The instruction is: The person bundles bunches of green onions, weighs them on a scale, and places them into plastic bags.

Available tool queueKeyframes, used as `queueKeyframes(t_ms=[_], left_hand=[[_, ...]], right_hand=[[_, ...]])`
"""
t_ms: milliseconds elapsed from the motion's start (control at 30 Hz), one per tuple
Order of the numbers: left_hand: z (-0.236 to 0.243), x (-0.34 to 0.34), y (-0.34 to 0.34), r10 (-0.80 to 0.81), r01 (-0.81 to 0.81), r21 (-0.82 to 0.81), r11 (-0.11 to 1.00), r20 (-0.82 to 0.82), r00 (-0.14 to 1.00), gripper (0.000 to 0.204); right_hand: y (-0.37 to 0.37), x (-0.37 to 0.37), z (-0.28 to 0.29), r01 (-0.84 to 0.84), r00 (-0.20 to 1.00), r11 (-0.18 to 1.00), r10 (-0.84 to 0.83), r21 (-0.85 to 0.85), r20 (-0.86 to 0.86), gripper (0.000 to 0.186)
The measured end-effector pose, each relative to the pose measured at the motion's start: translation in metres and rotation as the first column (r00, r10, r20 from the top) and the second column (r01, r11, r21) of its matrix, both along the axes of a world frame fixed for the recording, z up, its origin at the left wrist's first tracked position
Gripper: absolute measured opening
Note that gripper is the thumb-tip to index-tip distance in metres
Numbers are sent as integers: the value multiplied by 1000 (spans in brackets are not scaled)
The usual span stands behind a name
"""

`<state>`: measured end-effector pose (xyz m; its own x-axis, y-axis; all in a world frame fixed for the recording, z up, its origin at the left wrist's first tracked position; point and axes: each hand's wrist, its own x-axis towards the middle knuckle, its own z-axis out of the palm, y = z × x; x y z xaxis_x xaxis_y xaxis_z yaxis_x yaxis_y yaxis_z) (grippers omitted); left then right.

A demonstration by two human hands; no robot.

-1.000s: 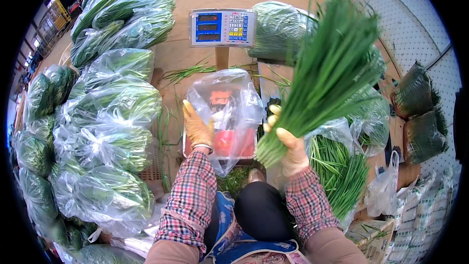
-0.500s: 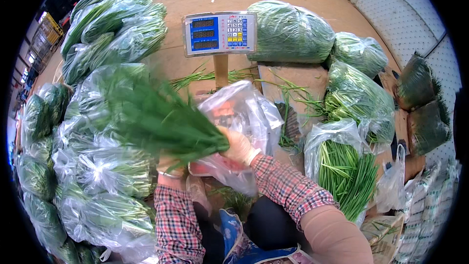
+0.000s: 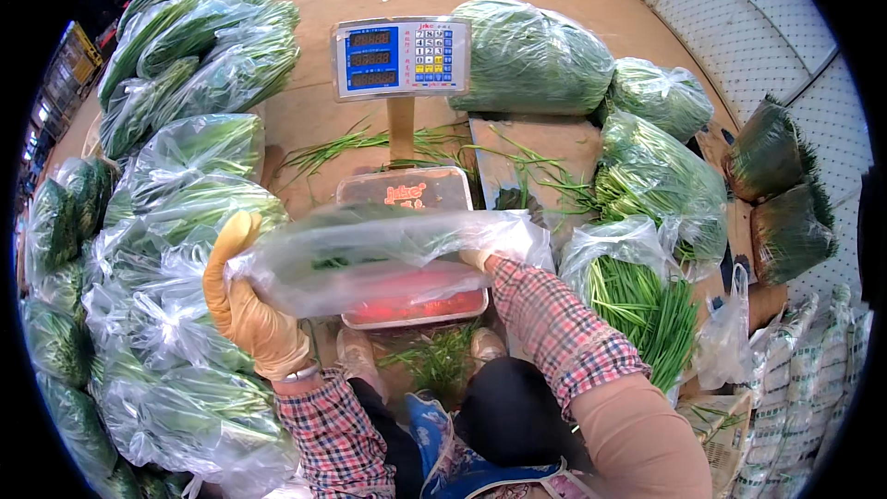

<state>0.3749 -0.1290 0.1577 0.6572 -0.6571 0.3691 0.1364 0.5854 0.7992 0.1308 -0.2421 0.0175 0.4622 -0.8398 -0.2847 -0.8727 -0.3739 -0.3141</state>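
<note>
A clear plastic bag point(image 3: 388, 245) stretches sideways between my gloved hands, above the scale pan point(image 3: 416, 310). Long green leaves, like garlic chives point(image 3: 346, 263), show dimly through the film, blurred by motion. My left hand point(image 3: 249, 310) is at the bag's left end, its fingers stretched upward and the film against the palm side. At the right end, my right hand point(image 3: 475, 259) reaches into the bag's mouth, closed round the base end of the chives; the film partly covers its fingers. Behind the pan stands the scale's display panel point(image 3: 402, 57) on a post.
Bagged greens point(image 3: 176, 305) are piled along my left. More large bags point(image 3: 531, 55) lie at the far right, and an open bag of chives point(image 3: 637, 314) stands nearer. Loose stems point(image 3: 342, 150) litter the floor by the post. Wrapped packs point(image 3: 795, 388) stand at the lower right.
The chive bunch, bare and left of the scale before, is now inside the plastic bag. My left hand has moved out leftward to the bag's end; more of the scale pan shows.
</note>
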Motion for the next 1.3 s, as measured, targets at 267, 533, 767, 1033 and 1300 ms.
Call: queueKeyframes(t_ms=[267, 533, 767, 1033, 1300], left_hand=[[-25, 9, -5, -79, 90, -96, 991, 114, 990, 31], [-17, 2, -8, -52, -125, 233, 964, 632, 773, 41], [-18, 36, 12, -308, -139, 466, 874, 752, 583, 57], [11, -46, 22, -32, -55, 101, 993, 698, 716, 40], [-54, -271, 126, -948, 856, 424, 297, 26, 316, 41]], right_hand=[[-15, -23, -40, 136, 989, 974, -123, 180, -79, 51], [5, 3, -24, 145, 988, 981, -138, -130, 62, 55], [41, -43, 102, -127, 561, 817, -408, 562, 720, 51], [203, -235, 123, 447, 297, 624, -779, 641, 552, 44], [401, -343, 66, 692, -213, 96, -920, 715, 330, 42]])
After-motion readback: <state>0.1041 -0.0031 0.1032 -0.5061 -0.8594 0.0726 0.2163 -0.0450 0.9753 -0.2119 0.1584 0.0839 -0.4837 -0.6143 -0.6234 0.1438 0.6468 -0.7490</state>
